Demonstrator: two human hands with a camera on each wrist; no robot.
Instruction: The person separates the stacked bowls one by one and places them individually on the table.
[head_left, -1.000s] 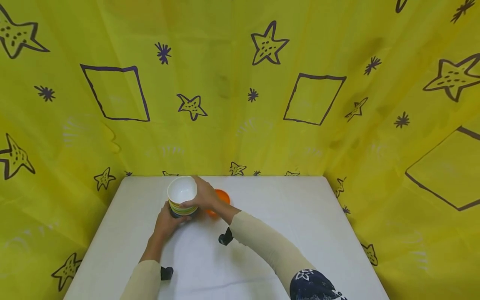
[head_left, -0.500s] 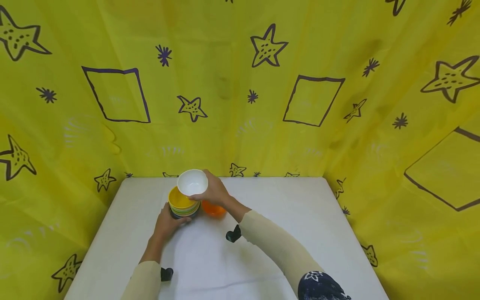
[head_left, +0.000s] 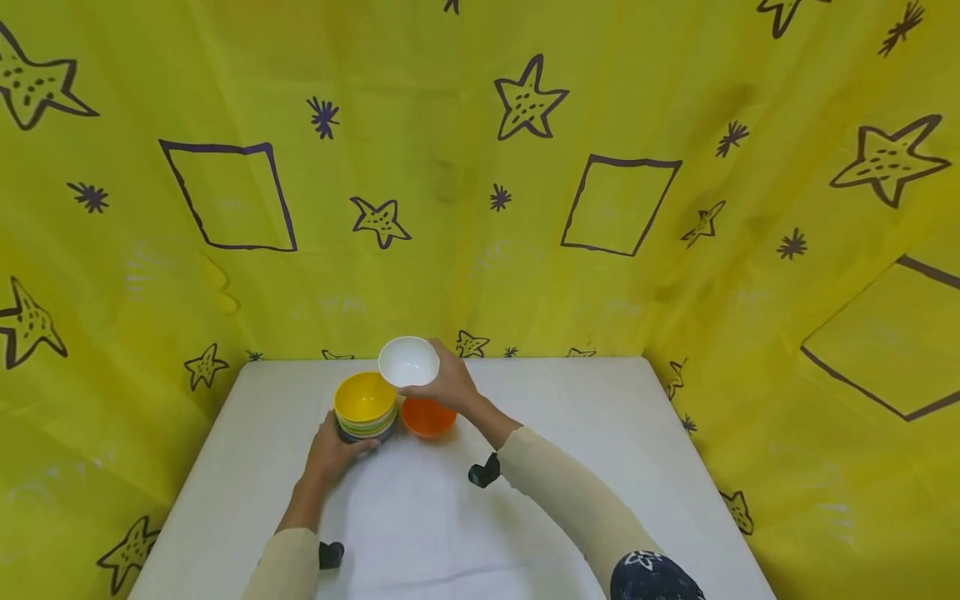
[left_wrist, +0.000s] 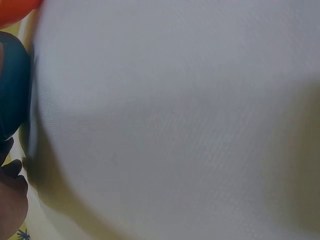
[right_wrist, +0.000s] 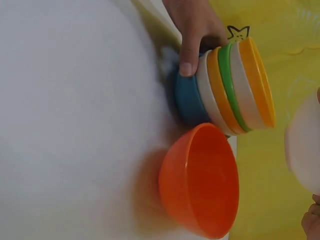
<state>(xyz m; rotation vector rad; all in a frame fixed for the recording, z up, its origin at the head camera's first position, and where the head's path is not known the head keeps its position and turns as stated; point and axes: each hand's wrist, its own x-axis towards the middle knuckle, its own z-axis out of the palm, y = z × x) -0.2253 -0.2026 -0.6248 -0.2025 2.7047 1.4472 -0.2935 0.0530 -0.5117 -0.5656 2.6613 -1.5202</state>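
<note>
A stack of nested bowls stands at the back left of the table, with a yellow bowl (head_left: 365, 400) on top. The right wrist view shows white, orange and green bowls beneath it and a blue bowl (right_wrist: 187, 102) at the bottom. My left hand (head_left: 333, 450) grips that stack low down, thumb against the blue bowl. In my right hand (head_left: 453, 383) is a white bowl (head_left: 408, 362), held by its side in the air, tilted towards me. Below it an orange bowl (head_left: 429, 421) rests upright on the table, right beside the stack.
A white-covered table (head_left: 600, 467) reaches back to a yellow curtain (head_left: 465, 275) with drawn stars, which also encloses both sides. Small dark wrist devices show by the right sleeve (head_left: 585, 500) and the left sleeve (head_left: 285, 562).
My right hand has lifted the white bowl off the stack and carried it right, above the orange bowl, uncovering the yellow one. My left hand stays on the stack.
</note>
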